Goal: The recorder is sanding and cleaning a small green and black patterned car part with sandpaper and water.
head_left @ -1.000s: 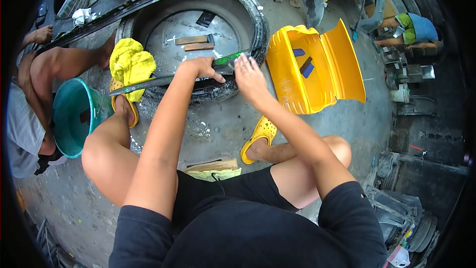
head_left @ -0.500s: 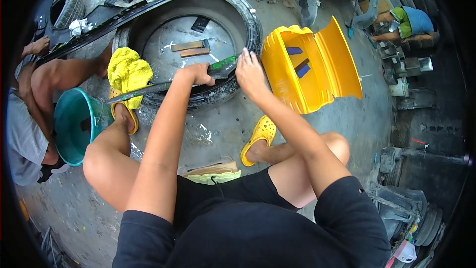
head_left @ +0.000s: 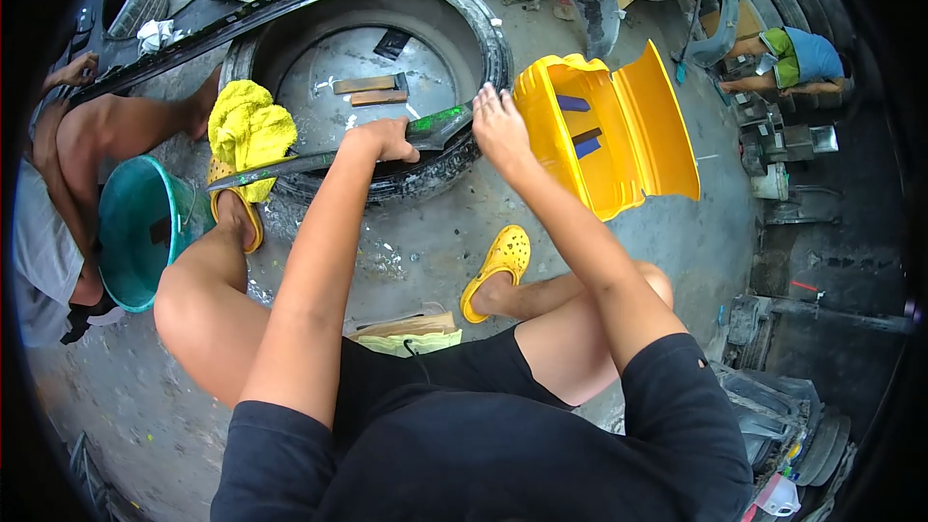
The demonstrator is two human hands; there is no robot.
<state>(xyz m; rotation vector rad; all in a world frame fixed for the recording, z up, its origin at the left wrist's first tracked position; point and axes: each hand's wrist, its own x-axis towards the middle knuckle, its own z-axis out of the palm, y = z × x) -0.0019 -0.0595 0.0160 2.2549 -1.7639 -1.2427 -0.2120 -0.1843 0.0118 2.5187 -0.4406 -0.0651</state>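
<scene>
A long, narrow dark vehicle trim piece (head_left: 440, 129) with green patches slants across the near rim of a big tire (head_left: 387, 189) lying flat. My left hand (head_left: 387, 140) is closed around it near its wider right part. My right hand (head_left: 499, 126) lies at its right end, fingers stretched out together; whether anything thin is under them is hidden. The trim's thin left end passes in front of a yellow cloth (head_left: 249, 130). Inside the tire's ring are two brown blocks (head_left: 365, 85) and a small black sheet (head_left: 391, 44).
Right of the tire stands an open yellow container (head_left: 667, 126) with dark blue pieces inside. At left, a teal bucket (head_left: 130, 195) stands by a seated co-worker, whose hand (head_left: 79, 70) is near another long black strip (head_left: 193, 50). Folded paper (head_left: 411, 336) lies between my legs. Another person (head_left: 807, 58) works far right.
My right hand has shifted slightly right along the trim's end. My left hand keeps its grip. The head view has shifted a little.
</scene>
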